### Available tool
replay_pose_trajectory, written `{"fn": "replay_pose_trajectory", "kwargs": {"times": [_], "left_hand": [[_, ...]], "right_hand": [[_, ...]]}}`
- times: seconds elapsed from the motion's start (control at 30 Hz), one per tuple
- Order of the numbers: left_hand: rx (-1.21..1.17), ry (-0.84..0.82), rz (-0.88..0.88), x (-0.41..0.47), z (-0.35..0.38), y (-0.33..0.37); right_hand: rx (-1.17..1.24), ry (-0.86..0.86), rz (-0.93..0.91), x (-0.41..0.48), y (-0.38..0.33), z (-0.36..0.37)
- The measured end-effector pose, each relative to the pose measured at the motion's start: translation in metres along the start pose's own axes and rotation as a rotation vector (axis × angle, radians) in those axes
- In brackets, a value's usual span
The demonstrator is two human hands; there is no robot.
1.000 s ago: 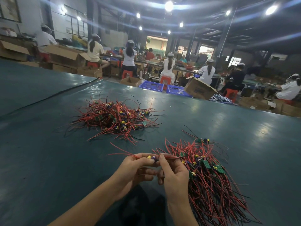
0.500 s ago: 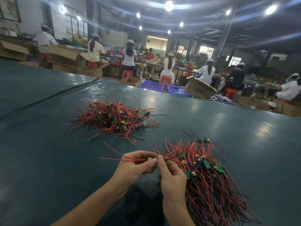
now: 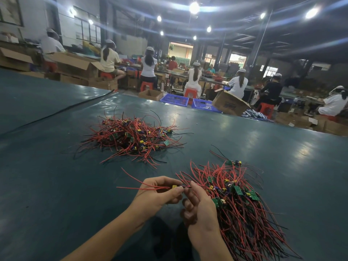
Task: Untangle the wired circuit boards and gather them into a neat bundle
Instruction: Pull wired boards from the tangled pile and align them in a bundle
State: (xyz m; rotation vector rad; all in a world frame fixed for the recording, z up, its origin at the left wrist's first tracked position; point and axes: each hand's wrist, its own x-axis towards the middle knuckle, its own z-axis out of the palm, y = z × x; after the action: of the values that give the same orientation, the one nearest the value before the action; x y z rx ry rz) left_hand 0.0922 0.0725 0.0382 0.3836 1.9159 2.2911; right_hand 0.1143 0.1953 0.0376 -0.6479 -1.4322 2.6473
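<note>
So both hands are sitting low in the middle of the frame, working over a dark teal glossy table top (image 3: 56, 185): the left hand (image 3: 158, 193) is pinching a tiny circuit board with a yellow part and thin red leads (image 3: 174, 186) between thumb and fingertips, and its red leads are trailing out to the left past the knuckles. The right hand (image 3: 201, 210) is right beside it, nipping the other end of that same piece's wire with thumb and forefinger, the rest of its fingers curling in toward the palm. Just right of that hand, running down into the lower right corner, a combed-out bundle of red-wired green boards (image 3: 241, 204) is lying with the wires mostly pointing the same way. One loose green board with dark wires (image 3: 233, 162) is sitting just above the bundle. Up and left of centre, well apart from the hands, a messy tangled heap of red and black wired boards (image 3: 131, 136) is waiting on the table. Behind the far edge, blue plastic crates (image 3: 174, 99) and an open brown cardboard box (image 3: 229, 105) are sitting on the floor, with seated workers in white caps (image 3: 194, 76) facing away
</note>
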Motion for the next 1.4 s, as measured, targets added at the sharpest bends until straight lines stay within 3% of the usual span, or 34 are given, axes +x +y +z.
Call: {"fn": "replay_pose_trajectory", "kwargs": {"times": [0.2,0.37,0.5,0.63,0.9,1.13,1.4], "left_hand": [[0.037,-0.029,0.036,-0.001,-0.001,0.000],[0.027,-0.020,0.052,-0.001,0.000,0.003],[-0.005,-0.003,0.044,0.001,-0.001,0.005],[0.006,-0.029,0.038,0.001,-0.005,0.009],[-0.008,-0.045,0.043,0.000,-0.007,0.010],[-0.001,-0.062,0.071,-0.002,-0.004,0.011],[0.017,-0.064,0.060,0.002,-0.009,0.013]], "right_hand": [[-0.008,-0.037,-0.054,0.000,0.006,-0.001],[-0.158,-0.018,-0.209,-0.005,0.002,0.001],[-0.018,0.119,-0.229,0.002,-0.014,-0.007],[0.093,0.144,-0.257,0.007,-0.028,-0.019],[0.031,0.167,-0.366,0.007,-0.026,-0.019],[-0.210,-0.050,-0.358,-0.007,0.004,0.007],[0.133,0.169,-0.329,0.004,-0.031,-0.019]]}}
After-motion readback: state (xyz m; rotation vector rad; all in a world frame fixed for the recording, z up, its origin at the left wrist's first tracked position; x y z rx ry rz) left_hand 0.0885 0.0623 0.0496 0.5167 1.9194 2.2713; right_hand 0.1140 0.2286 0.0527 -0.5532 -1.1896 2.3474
